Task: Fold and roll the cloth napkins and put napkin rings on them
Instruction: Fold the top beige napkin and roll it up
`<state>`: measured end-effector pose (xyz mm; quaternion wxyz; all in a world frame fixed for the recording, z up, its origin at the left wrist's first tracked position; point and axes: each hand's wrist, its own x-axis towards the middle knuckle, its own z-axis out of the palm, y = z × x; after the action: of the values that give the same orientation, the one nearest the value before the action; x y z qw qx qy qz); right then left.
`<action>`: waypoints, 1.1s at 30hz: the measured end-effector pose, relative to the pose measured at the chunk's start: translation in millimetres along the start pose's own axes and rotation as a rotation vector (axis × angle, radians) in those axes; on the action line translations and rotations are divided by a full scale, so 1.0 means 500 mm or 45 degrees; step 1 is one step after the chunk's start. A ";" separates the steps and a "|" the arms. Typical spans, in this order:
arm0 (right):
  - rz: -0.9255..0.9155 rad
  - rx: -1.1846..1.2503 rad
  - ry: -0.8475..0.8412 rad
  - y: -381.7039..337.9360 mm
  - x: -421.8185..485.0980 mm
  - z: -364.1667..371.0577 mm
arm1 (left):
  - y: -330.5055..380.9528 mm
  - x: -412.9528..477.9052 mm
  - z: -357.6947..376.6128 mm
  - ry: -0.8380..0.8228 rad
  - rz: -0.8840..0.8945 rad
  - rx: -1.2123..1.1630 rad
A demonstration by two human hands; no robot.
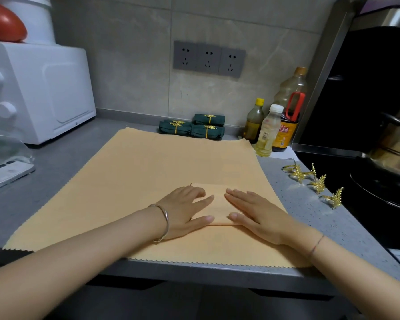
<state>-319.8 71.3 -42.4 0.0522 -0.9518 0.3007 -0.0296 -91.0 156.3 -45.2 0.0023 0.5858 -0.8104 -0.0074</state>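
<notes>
Both flat: left hand [185, 211] and right hand [259, 215] press palms-down, grip open, fingers spread, on a small folded orange napkin [215, 204] atop a larger spread cloth [148, 172] on the surface [321, 215].

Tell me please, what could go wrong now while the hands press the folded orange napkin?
1. The folded orange napkin lies on a big orange cloth overhanging the counter edge; a pull could drag both off.
2. The gold napkin rings sit near the stove edge; the right hand reaching over may knock one down.
</notes>
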 end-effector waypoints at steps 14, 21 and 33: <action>-0.242 -0.137 0.219 0.019 -0.018 -0.035 | -0.016 -0.018 -0.024 0.335 0.213 0.250; -0.146 0.057 0.367 0.043 -0.015 -0.006 | -0.020 -0.001 -0.030 0.460 0.135 0.147; 0.505 0.870 0.518 0.032 0.027 0.015 | -0.045 0.031 -0.001 0.397 -0.547 -0.961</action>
<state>-317.2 50.9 -51.4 0.3082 -0.7786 0.4546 -0.3034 -74.4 134.7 -45.2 0.3357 0.6927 -0.6013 -0.2142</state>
